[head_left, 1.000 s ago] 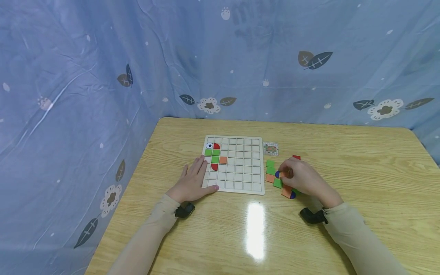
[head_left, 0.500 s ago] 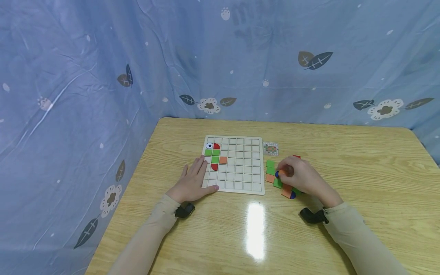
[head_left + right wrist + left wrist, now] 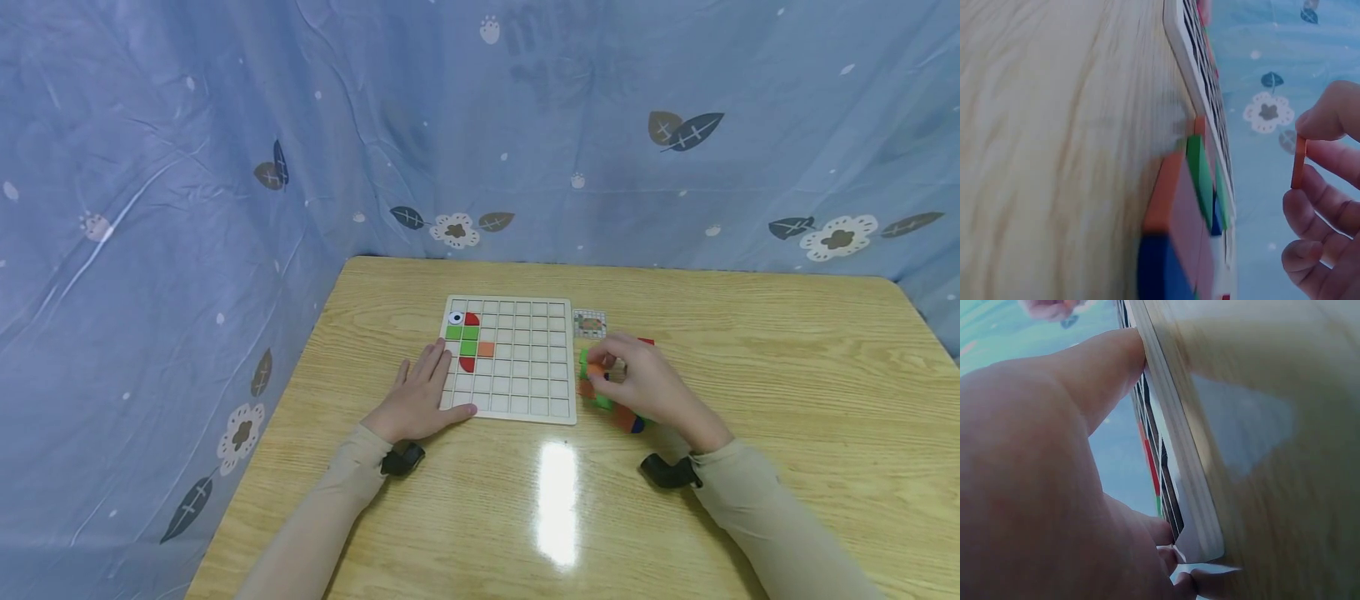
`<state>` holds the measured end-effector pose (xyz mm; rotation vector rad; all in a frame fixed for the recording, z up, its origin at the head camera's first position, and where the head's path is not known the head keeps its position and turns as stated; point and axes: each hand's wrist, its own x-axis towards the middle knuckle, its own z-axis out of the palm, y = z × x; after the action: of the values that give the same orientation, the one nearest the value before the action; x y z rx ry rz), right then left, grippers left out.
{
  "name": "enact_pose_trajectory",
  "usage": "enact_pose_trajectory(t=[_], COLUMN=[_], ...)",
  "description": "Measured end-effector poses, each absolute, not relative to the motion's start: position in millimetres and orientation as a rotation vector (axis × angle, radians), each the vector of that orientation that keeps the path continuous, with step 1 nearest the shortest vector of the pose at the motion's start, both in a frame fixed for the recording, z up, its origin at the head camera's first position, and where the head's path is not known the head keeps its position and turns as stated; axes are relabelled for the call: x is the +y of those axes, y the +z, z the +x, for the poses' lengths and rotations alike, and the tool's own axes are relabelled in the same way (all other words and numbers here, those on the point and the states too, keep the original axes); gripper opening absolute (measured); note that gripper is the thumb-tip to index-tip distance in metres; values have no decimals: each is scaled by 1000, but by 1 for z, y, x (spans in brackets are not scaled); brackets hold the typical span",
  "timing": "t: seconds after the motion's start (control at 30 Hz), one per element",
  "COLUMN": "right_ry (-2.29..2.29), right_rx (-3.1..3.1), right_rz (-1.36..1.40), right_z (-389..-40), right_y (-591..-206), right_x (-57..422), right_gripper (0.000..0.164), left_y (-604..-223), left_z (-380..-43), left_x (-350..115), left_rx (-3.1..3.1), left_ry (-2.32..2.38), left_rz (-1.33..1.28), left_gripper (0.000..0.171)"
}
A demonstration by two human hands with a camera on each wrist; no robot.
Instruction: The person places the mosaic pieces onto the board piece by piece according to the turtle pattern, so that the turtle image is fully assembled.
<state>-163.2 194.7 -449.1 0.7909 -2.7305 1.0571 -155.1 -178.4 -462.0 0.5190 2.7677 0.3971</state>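
Note:
My right hand [image 3: 645, 379] is above the loose tiles, pinching an orange tile [image 3: 1299, 162] between thumb and fingers. My left hand [image 3: 416, 400] lies spread over the left front corner of a pale gridded board [image 3: 525, 367], its thumb along the front edge. Near the board's left side sit a white eye piece [image 3: 456, 317], red rounded pieces [image 3: 467, 364], several green squares [image 3: 468, 347] and one orange square [image 3: 486, 349]. Under the right hand are loose green, orange and blue tiles [image 3: 1200, 175], partly hidden by it.
A small printed pattern card [image 3: 590, 323] lies just right of the board. Behind the right hand a red tile [image 3: 647, 341] peeks out. Blue patterned cloth [image 3: 570, 150] hangs at the back and left of the wooden table [image 3: 825, 375].
Pinching the orange tile, my right hand has moved slightly left and up from the loose tiles, towards the board. My left hand stays in place on the board.

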Motion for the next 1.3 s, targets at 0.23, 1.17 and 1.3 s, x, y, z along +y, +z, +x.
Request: enact_pose_trajectory(t=[0.23, 1.17, 1.3], right_ry=[1086, 1038, 978], right_rx=[-2706, -2751, -2818], right_rz=[800, 1008, 1027], right_z=[-164, -196, -204], right_y=[-442, -432, -432], right_x=[178, 68, 56], right_gripper=[12, 11, 9], left_y=[-462, -462, -461], left_z=[-155, -156, -155], left_x=[-179, -177, -177], left_rx=[2762, 2765, 2763], left_ry=[406, 355, 344], left_rz=[523, 505, 499], left_gripper=[108, 108, 108])
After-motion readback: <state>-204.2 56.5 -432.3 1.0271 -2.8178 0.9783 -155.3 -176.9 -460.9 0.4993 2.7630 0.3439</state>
